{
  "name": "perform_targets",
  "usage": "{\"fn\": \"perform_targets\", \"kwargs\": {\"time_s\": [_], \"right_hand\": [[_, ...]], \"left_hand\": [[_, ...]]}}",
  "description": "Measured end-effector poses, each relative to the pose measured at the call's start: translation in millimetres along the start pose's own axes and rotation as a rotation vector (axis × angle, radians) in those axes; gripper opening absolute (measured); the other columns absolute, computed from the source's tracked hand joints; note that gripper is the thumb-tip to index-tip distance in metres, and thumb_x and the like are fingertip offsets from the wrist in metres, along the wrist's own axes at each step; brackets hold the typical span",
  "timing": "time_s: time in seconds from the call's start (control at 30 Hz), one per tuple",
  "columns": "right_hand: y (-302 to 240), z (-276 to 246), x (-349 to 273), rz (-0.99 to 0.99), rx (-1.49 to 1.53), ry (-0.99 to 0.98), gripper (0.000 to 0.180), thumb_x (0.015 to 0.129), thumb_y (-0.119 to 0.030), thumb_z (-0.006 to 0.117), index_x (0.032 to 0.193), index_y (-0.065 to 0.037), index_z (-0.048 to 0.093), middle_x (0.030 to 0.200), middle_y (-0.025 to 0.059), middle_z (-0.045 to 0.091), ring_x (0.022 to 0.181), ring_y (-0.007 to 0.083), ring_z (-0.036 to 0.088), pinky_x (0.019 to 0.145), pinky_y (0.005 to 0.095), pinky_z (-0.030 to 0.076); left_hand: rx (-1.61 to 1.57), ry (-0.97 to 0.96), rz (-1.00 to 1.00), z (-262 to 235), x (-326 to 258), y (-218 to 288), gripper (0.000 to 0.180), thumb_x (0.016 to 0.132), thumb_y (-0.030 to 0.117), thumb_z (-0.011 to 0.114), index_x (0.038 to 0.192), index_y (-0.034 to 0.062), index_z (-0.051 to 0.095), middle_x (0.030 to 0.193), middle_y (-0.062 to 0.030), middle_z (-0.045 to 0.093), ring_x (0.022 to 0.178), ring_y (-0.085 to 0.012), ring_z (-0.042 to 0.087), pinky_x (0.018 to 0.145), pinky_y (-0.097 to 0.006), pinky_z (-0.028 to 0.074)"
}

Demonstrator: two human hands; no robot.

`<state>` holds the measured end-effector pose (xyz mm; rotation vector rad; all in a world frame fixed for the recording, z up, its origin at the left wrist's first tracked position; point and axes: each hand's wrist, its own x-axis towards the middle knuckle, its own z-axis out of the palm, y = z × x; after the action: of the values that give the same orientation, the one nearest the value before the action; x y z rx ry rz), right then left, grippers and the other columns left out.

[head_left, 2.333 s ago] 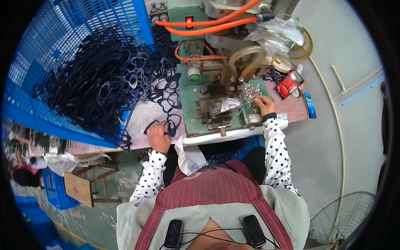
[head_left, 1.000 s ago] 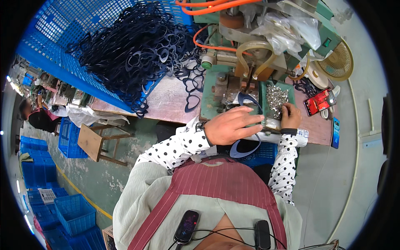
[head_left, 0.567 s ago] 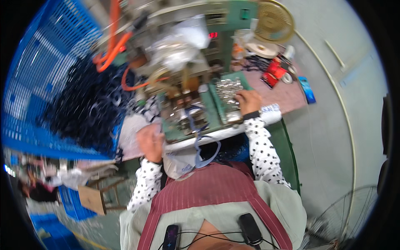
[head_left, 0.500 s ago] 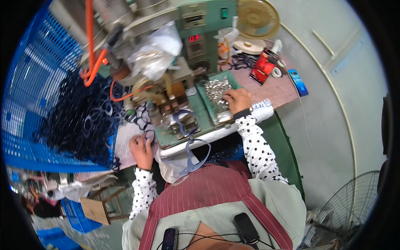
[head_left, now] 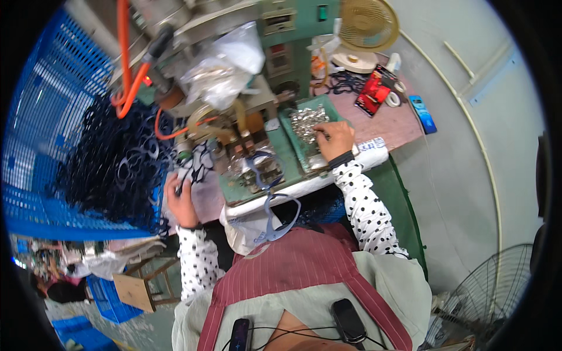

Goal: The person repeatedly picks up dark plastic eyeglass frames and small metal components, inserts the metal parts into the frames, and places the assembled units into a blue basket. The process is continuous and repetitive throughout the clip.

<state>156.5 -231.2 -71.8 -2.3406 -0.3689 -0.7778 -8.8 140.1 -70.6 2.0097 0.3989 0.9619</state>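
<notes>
My right hand [head_left: 336, 140] is at the green tray [head_left: 333, 111] of small shiny metal parts [head_left: 309, 121]. Its thumb and fingers are pinched at the edge of the pile; whatever they hold is too small to make out. On the left, my left hand [head_left: 180, 202] is over the pink tabletop, fingers curled, with something dark between thumb and forefinger. Dark frame pieces [head_left: 202, 164] lie just beyond it. Between my hands, a blue eyeglass frame [head_left: 280, 217] sits at the machine's fixture [head_left: 257, 169], one rim hanging past the front edge, touched by neither hand.
A blue basket [head_left: 35, 216] heaped with dark frames [head_left: 117, 164] stands left. Orange hoses [head_left: 124, 64] and a plastic bag [head_left: 225, 64] hang by the machine. To the right are a small fan [head_left: 366, 26], a red package [head_left: 374, 90], tape rolls [head_left: 393, 99] and a blue phone [head_left: 422, 114].
My left hand has moved left and slightly away from me, from beside the dark pieces towards the basket. My right hand stays at the metal parts. The machine's red digits no longer show.
</notes>
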Motion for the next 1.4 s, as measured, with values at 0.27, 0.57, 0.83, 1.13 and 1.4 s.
{"fn": "perform_targets", "kwargs": {"time_s": [0.27, 0.57, 0.83, 1.13, 1.4], "right_hand": [[-96, -37, 26, 0.206, 0.739, -0.317, 0.02, 0.073, -0.007, 0.072, 0.093, -0.005, 0.071, 0.086, 0.0068, 0.067, 0.074, 0.0134, 0.062, 0.069, 0.0258, 0.048], [-140, -48, 27, 0.098, 0.735, -0.442, 0.035, 0.067, -0.01, 0.077, 0.099, -0.002, 0.062, 0.075, 0.0071, 0.07, 0.064, 0.0149, 0.063, 0.066, 0.0269, 0.05], [-148, -35, 36, 0.221, 0.789, -0.468, 0.048, 0.067, -0.013, 0.077, 0.105, 0.003, 0.053, 0.075, 0.0095, 0.07, 0.061, 0.0118, 0.059, 0.062, 0.0255, 0.049], [-123, -21, 30, 0.111, 0.762, -0.28, 0.055, 0.07, -0.008, 0.078, 0.118, 0.0, 0.051, 0.086, 0.0097, 0.069, 0.082, 0.0173, 0.066, 0.074, 0.0295, 0.051], [32, 2, 7, 0.14, 0.155, -0.128, 0.031, 0.078, -0.014, 0.071, 0.108, -0.01, 0.065, 0.085, 0.0075, 0.07, 0.084, 0.0263, 0.064, 0.079, 0.0383, 0.048]], "left_hand": [[-0.058, 0.058, -0.115, 62, 13, -59, 0.019, 0.091, 0.017, 0.066, 0.087, -0.001, 0.061, 0.078, -0.0053, 0.061, 0.073, -0.0145, 0.054, 0.069, -0.03, 0.045], [-0.272, 0.022, -0.034, 54, 13, 25, 0.022, 0.099, 0.016, 0.052, 0.111, -0.0001, 0.062, 0.096, -0.0058, 0.061, 0.077, -0.0108, 0.057, 0.068, -0.024, 0.047], [0.048, -0.018, 0.417, 25, -5, 110, 0.024, 0.086, 0.0, 0.061, 0.11, 0.0006, 0.061, 0.1, -0.0163, 0.064, 0.091, -0.0345, 0.061, 0.083, -0.039, 0.048], [-0.153, -0.436, 1.07, 49, -25, 159, 0.039, 0.08, 0.009, 0.068, 0.117, 0.0008, 0.061, 0.112, -0.0144, 0.065, 0.104, -0.0276, 0.064, 0.092, -0.043, 0.051], [-0.215, -0.572, 1.025, 67, -26, 146, 0.044, 0.078, 0.007, 0.071, 0.12, -0.0004, 0.059, 0.121, -0.0183, 0.062, 0.109, -0.0303, 0.062, 0.098, -0.047, 0.049]]}}
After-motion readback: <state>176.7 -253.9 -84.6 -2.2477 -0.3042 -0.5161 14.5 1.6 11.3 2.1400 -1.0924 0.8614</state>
